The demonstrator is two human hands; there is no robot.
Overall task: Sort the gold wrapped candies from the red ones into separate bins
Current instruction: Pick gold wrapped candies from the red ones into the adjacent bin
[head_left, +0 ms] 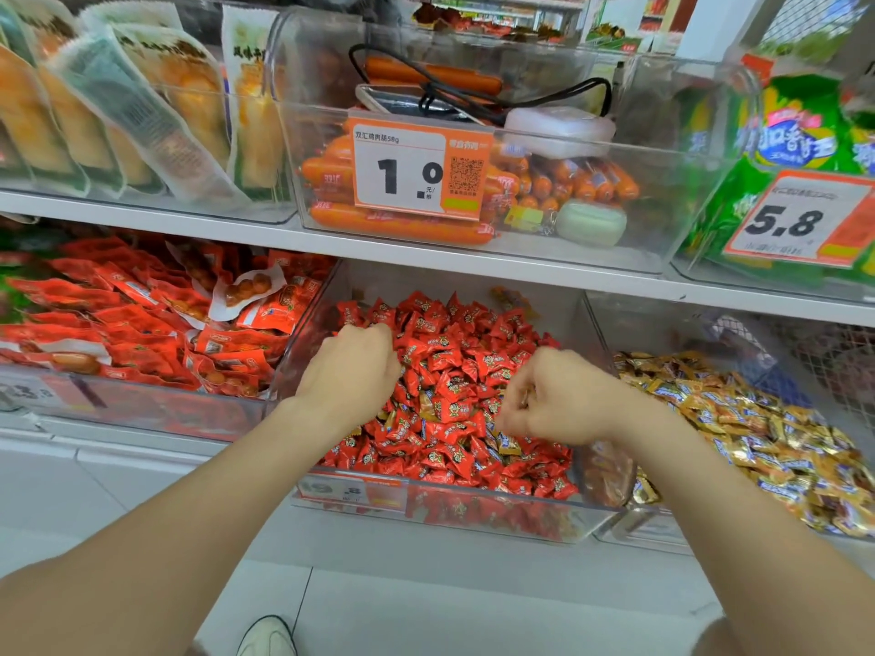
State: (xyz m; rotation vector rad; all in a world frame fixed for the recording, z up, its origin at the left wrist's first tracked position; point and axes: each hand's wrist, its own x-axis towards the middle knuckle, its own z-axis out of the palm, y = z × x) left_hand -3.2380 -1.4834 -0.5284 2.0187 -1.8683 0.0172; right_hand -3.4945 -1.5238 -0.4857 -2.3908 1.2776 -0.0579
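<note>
Lowest in the frame is your shoe (267, 636) on pale floor tile, and both bare forearms run up from the bottom corners to the centre.

Your right hand (554, 400) hovers over the lower right of the red bin (473, 513). Its fingers are curled tight, and a thin sliver of wrapper shows between them. I judge you're pinching one or more gold candies (507, 442) like the strays just under your knuckles. Your left hand (350, 366) is at the upper left of the heap with its fingers bent down into the red candies (454, 352). Whether they hold anything, I cannot tell.

You are mid-pick, pulling strays out of the red heap. Next, carry the right hand over the clear wall into the gold bin (663, 324) at frame right and let go above the gold heap (757, 428). A few strays are still half buried near the centre, so you will likely have to rake the red ones aside.

The wrappers are crinkly, glossy pillows with crimped ends, loose and slippery in a pile. The bins are rigid clear plastic with rounded corners.

At left lie flat red packets (142, 314). On the shelf above, smooth orange sausages (402, 222) sit behind a price tag (416, 168).
</note>
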